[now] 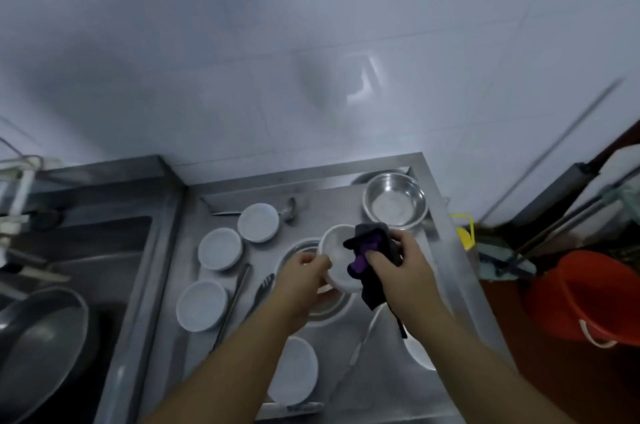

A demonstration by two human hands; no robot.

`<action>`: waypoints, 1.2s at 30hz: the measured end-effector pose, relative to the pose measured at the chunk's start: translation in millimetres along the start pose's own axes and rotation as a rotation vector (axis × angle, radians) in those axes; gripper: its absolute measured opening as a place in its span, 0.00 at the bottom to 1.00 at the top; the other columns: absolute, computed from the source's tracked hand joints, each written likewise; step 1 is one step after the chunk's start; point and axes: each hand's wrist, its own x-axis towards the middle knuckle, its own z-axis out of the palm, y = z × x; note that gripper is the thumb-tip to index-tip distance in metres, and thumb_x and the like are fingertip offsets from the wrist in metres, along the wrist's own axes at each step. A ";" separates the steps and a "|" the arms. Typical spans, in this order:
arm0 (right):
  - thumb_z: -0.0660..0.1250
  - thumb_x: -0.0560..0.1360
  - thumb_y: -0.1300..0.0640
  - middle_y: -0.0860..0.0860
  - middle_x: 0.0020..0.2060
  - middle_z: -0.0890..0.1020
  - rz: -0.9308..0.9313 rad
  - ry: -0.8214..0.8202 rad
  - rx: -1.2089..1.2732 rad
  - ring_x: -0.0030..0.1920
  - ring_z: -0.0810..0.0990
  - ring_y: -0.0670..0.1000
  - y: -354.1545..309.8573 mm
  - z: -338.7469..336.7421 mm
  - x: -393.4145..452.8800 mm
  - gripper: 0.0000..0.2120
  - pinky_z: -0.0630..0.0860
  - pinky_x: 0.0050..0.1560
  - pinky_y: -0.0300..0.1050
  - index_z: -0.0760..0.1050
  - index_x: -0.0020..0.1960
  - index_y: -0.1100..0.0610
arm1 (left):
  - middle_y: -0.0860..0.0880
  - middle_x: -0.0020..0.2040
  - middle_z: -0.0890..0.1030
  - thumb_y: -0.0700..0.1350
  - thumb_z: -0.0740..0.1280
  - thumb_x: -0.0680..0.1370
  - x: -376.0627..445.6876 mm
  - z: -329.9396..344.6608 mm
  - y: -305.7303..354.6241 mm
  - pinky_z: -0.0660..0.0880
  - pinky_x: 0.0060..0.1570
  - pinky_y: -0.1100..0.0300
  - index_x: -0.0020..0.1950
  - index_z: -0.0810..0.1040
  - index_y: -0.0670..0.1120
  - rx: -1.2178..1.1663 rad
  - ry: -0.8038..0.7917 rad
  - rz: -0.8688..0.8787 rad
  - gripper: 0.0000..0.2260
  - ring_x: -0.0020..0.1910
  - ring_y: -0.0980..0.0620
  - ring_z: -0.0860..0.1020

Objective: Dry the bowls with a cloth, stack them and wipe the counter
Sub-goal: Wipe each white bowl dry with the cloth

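Note:
My left hand [304, 276] grips the rim of a white bowl [334, 252] held above the steel counter [194, 250]. My right hand [398, 268] holds a dark cloth with purple patches [367, 250] and presses it into the bowl; the cloth's tail hangs down below my wrist. Several other white bowls lie on the counter: one [258, 222] at the back, one [220, 248] left of it, one [202, 305] nearer, one [294, 370] under my left forearm and one [420, 354] partly hidden by my right arm.
A steel bowl [394, 205] sits at the counter's back right corner. Tongs [261, 288], a metal rod [235, 295] and a ladle [290, 210] lie among the bowls. A sink with a pan [41, 337] is on the left. An orange bucket [588, 299] stands at right.

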 end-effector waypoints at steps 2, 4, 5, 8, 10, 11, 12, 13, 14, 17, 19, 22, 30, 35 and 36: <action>0.72 0.67 0.40 0.37 0.45 0.85 -0.087 -0.024 -0.061 0.45 0.85 0.41 -15.6 17.8 -17.4 0.18 0.82 0.45 0.46 0.75 0.56 0.34 | 0.36 0.53 0.87 0.39 0.67 0.78 -21.2 -19.8 5.3 0.85 0.48 0.45 0.61 0.82 0.39 -0.037 -0.059 0.037 0.13 0.49 0.41 0.87; 0.71 0.68 0.39 0.36 0.46 0.85 -0.188 -0.057 -0.143 0.46 0.85 0.39 -31.2 33.5 -33.9 0.18 0.80 0.44 0.40 0.74 0.57 0.33 | 0.35 0.54 0.87 0.42 0.69 0.76 -42.5 -37.7 10.9 0.85 0.50 0.42 0.58 0.85 0.40 -0.088 -0.107 0.062 0.13 0.50 0.39 0.87; 0.71 0.69 0.40 0.36 0.47 0.84 -0.232 -0.065 -0.186 0.47 0.84 0.39 -38.1 40.5 -41.3 0.18 0.80 0.44 0.38 0.74 0.57 0.33 | 0.35 0.54 0.86 0.43 0.71 0.74 -53.0 -45.7 14.5 0.85 0.50 0.42 0.58 0.85 0.40 -0.116 -0.129 0.076 0.14 0.51 0.39 0.87; 0.71 0.71 0.42 0.35 0.51 0.82 -0.346 -0.081 -0.275 0.52 0.82 0.38 -55.8 58.2 -63.2 0.18 0.80 0.45 0.34 0.73 0.60 0.34 | 0.35 0.56 0.86 0.46 0.76 0.71 -82.3 -66.3 25.4 0.84 0.53 0.43 0.61 0.85 0.39 -0.164 -0.204 0.126 0.20 0.54 0.38 0.87; 0.70 0.71 0.42 0.34 0.52 0.81 -0.399 -0.075 -0.299 0.53 0.81 0.37 -64.5 67.3 -76.2 0.18 0.80 0.45 0.33 0.73 0.61 0.34 | 0.37 0.56 0.86 0.47 0.77 0.70 -99.4 -77.1 31.3 0.84 0.55 0.43 0.62 0.84 0.40 -0.174 -0.258 0.166 0.22 0.55 0.39 0.86; 0.70 0.72 0.43 0.35 0.52 0.81 -0.418 -0.068 -0.300 0.53 0.81 0.37 -67.9 71.3 -81.6 0.18 0.80 0.46 0.34 0.73 0.61 0.35 | 0.37 0.56 0.86 0.46 0.77 0.69 -107.0 -81.4 34.2 0.84 0.56 0.43 0.63 0.83 0.41 -0.181 -0.277 0.188 0.23 0.55 0.38 0.86; 0.71 0.73 0.44 0.36 0.52 0.82 -0.434 -0.062 -0.296 0.53 0.82 0.38 -70.5 74.8 -86.3 0.19 0.81 0.48 0.36 0.73 0.62 0.35 | 0.38 0.56 0.86 0.45 0.76 0.68 -113.4 -85.2 36.2 0.83 0.56 0.42 0.64 0.82 0.41 -0.188 -0.289 0.206 0.25 0.55 0.38 0.86; 0.71 0.73 0.44 0.37 0.52 0.82 -0.444 -0.059 -0.293 0.53 0.82 0.39 -73.0 78.1 -91.4 0.19 0.82 0.50 0.39 0.74 0.63 0.36 | 0.38 0.56 0.87 0.44 0.75 0.66 -119.6 -89.0 37.4 0.83 0.55 0.42 0.65 0.80 0.42 -0.195 -0.296 0.220 0.27 0.54 0.38 0.87; 0.71 0.73 0.45 0.38 0.53 0.83 -0.453 -0.058 -0.289 0.54 0.82 0.40 -76.0 81.4 -96.2 0.20 0.83 0.52 0.42 0.74 0.64 0.36 | 0.38 0.56 0.86 0.44 0.75 0.65 -125.1 -92.3 39.0 0.83 0.55 0.42 0.66 0.79 0.42 -0.201 -0.307 0.233 0.29 0.54 0.38 0.87; 0.70 0.72 0.43 0.38 0.54 0.83 -0.478 -0.050 -0.267 0.54 0.83 0.41 -85.7 88.6 -111.5 0.21 0.84 0.53 0.47 0.74 0.65 0.35 | 0.38 0.63 0.84 0.45 0.75 0.67 -141.5 -100.9 44.6 0.82 0.53 0.46 0.71 0.75 0.45 -0.195 -0.380 0.258 0.32 0.59 0.38 0.85; 0.70 0.71 0.42 0.37 0.54 0.83 -0.510 -0.041 -0.256 0.54 0.83 0.41 -93.1 90.8 -120.8 0.22 0.84 0.53 0.47 0.73 0.64 0.34 | 0.38 0.67 0.82 0.49 0.75 0.73 -149.8 -107.8 46.9 0.81 0.55 0.49 0.74 0.73 0.46 -0.215 -0.443 0.259 0.31 0.64 0.38 0.83; 0.71 0.71 0.43 0.36 0.55 0.82 -0.564 -0.060 -0.233 0.57 0.83 0.42 -103.2 93.4 -130.2 0.22 0.83 0.56 0.46 0.74 0.64 0.34 | 0.38 0.73 0.78 0.57 0.72 0.80 -157.5 -118.7 49.4 0.79 0.61 0.48 0.77 0.73 0.47 -0.250 -0.558 0.273 0.29 0.71 0.39 0.78; 0.73 0.73 0.54 0.33 0.59 0.80 -0.740 -0.142 -0.312 0.62 0.79 0.41 -122.6 92.1 -146.4 0.24 0.75 0.58 0.31 0.75 0.67 0.38 | 0.37 0.79 0.69 0.64 0.66 0.82 -163.3 -118.7 45.6 0.70 0.73 0.39 0.82 0.66 0.48 -0.272 -0.701 0.310 0.34 0.79 0.36 0.68; 0.72 0.73 0.63 0.31 0.66 0.77 -0.960 -0.247 -0.524 0.67 0.76 0.38 -134.9 89.0 -144.0 0.26 0.69 0.67 0.29 0.79 0.68 0.45 | 0.35 0.79 0.69 0.63 0.67 0.82 -168.8 -112.0 48.6 0.68 0.74 0.36 0.80 0.69 0.46 -0.389 -0.755 0.295 0.32 0.78 0.34 0.68; 0.72 0.73 0.63 0.33 0.67 0.77 -0.991 -0.258 -0.569 0.68 0.76 0.39 -139.9 88.2 -141.9 0.26 0.69 0.69 0.31 0.80 0.69 0.46 | 0.35 0.78 0.70 0.63 0.68 0.82 -170.6 -111.3 48.8 0.68 0.74 0.35 0.80 0.70 0.46 -0.406 -0.763 0.302 0.32 0.78 0.34 0.69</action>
